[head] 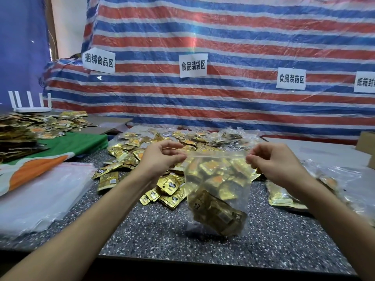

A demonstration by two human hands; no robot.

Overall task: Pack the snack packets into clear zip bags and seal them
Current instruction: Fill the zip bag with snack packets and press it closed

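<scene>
A clear zip bag (pixel 218 189) hangs in the air above the speckled table (pixel 162 236), with several gold snack packets inside, bunched toward its bottom. My left hand (pixel 162 159) pinches the left end of the bag's zip strip. My right hand (pixel 272 161) pinches the right end, so the strip is stretched level between them. A heap of loose gold snack packets (pixel 166 187) lies on the table just behind and left of the bag.
A stack of empty clear bags (pixel 40 195) lies at the left on a green and orange cloth (pixel 81 142). More packets are piled at the far left (pixel 30 126). Filled bags (pixel 328 181) lie at the right near a cardboard box (pixel 367 145). A striped tarp (pixel 223 57) closes the back.
</scene>
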